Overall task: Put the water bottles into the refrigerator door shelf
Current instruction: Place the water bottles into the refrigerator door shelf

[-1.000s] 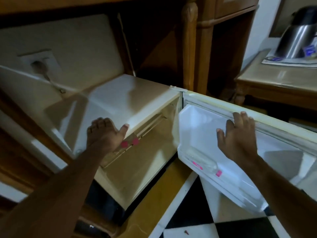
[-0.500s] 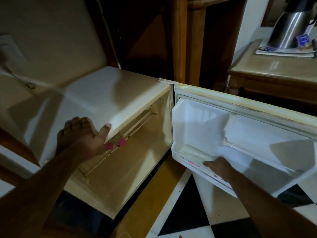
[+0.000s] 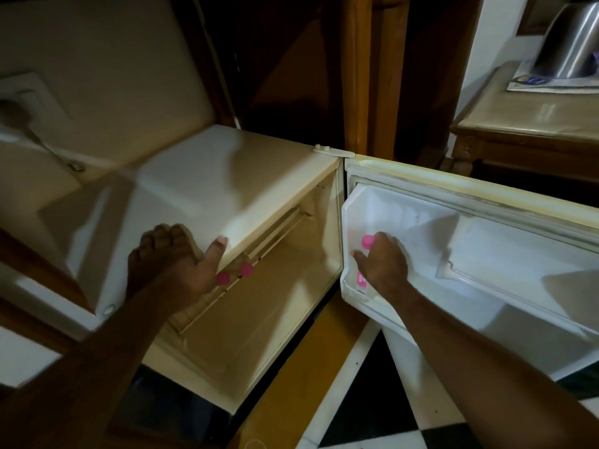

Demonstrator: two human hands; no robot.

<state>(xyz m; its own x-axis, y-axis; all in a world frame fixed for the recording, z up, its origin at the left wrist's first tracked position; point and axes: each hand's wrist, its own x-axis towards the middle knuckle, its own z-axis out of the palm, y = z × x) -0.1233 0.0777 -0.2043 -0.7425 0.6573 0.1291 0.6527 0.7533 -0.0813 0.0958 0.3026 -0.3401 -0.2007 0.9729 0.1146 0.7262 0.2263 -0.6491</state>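
Note:
A small cream refrigerator (image 3: 207, 189) stands with its door (image 3: 486, 196) swung wide to the right. My right hand (image 3: 384, 265) is closed around a clear water bottle with a pink cap (image 3: 368, 242) and pink label. The bottle stands upright in the door shelf (image 3: 353, 294) at the hinge end. My left hand (image 3: 171, 260) rests on the refrigerator's top, thumb over the front edge, holding nothing. Two more pink bottle caps (image 3: 235, 274) show inside the refrigerator just under that thumb; their bottles are hidden in the dim interior.
A steel kettle (image 3: 570, 37) on a tray sits on a wooden side table (image 3: 518, 124) at the upper right. A wooden cabinet post (image 3: 356, 76) rises behind the hinge. Black-and-white floor tiles (image 3: 372, 416) lie below the door. A wall socket (image 3: 22, 98) is at left.
My right hand dropped from the door's top edge into the door shelf and took hold of the bottle that lay on its side there; the bottle is now upright. My left hand stayed put.

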